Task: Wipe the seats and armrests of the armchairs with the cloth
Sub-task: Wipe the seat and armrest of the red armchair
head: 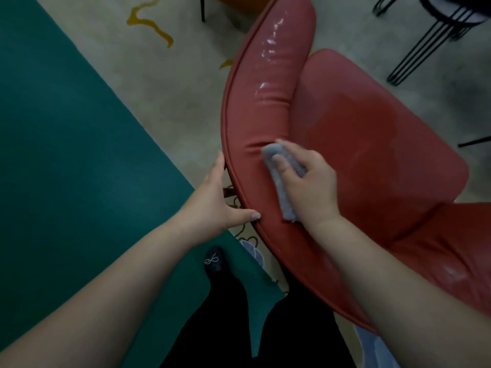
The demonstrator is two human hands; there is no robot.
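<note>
I see my right hand (305,181) pressing a grey cloth (285,181) down onto the padded armrest (263,107) of a red armchair (372,144), thumb and fingers curled over the folded wad so it is pinned under the palm. The cloth trails back toward my wrist along the armrest's top. My left hand (215,203) sits just beside it on the outer edge of the same armrest, thumb hooked over the piped seam, fingers reaching down the outside; I cannot tell what they touch below.

Ahead of my right hand the armrest curves away and shines with wet-looking streaks. To the right of that hand lies the seat (377,134), smooth red and darker in a broad patch.

Beyond my left hand the floor (164,83) is pale, with a yellow squiggle (151,22) painted on it, and a teal mat (66,155) fills the area to the left. Below my hands I see dark trousers and one dark shoe (214,261) with a small bow. Far past my right hand stand black wire legs of a stool (430,30).
</note>
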